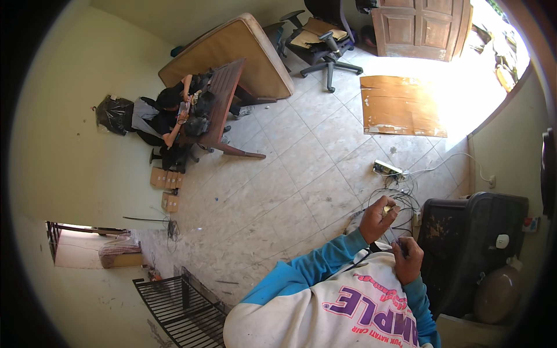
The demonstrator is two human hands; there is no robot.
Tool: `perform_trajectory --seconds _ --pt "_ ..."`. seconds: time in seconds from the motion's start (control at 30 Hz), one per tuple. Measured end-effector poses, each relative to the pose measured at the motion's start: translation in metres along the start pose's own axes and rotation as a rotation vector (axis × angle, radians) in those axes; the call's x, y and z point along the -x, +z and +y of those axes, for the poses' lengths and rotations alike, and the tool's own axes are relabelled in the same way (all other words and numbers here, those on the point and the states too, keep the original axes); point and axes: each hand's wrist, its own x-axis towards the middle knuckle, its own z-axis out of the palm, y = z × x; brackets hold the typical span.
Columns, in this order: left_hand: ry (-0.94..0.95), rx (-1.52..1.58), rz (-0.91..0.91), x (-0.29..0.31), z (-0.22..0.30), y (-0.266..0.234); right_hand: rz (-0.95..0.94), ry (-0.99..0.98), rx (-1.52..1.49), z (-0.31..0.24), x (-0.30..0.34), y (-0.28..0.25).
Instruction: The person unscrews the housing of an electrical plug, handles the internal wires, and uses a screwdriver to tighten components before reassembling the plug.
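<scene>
In front of my chest, my left hand is closed, with a small yellowish piece showing at its fingertips. Just below and to the right, my right hand is closed too, its thumb and fingers pinched together. A thin pale strip or shaft runs between the two hands. What the right fingers pinch is too small and shaded to name. Beyond the hands, a tangle of dark cables lies on the tiled floor, beside an opened, box-shaped electronic device.
A large dark case stands close at my right. A black metal rack is at the lower left. Farther off, another person leans over a wooden table. An office chair and a cardboard sheet are near the door.
</scene>
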Motion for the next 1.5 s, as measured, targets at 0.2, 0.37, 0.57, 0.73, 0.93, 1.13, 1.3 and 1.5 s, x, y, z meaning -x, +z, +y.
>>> perform_trajectory --seconds 0.2,0.37,0.57,0.73,0.93,1.13,1.3,1.5 --pt "0.078 -0.012 -0.172 -0.006 0.01 0.0 -0.314 0.878 -1.114 0.004 -0.001 -0.029" --pt "0.078 -0.018 -0.168 -0.01 0.006 0.007 -0.088 0.766 -0.864 -0.01 0.003 -0.019" --pt "0.102 -0.032 -0.15 -0.015 0.012 0.01 0.076 0.27 -0.254 0.0 0.006 -0.007" --pt "0.161 0.026 -0.266 -0.017 0.013 0.006 -0.272 0.969 -1.214 0.001 0.0 -0.038" --pt "0.09 -0.04 -0.151 -0.022 0.01 0.013 0.05 0.322 -0.38 0.004 0.003 -0.008" --pt "0.121 -0.03 -0.16 -0.021 0.017 0.013 -0.016 0.472 -0.487 -0.005 -0.002 -0.021" --pt "0.155 0.026 -0.156 -0.018 0.019 0.013 -0.207 0.841 -1.087 0.001 -0.006 -0.034" --pt "0.039 -0.055 -0.099 -0.019 0.015 0.015 0.113 0.006 -0.076 0.0 -0.005 -0.005"
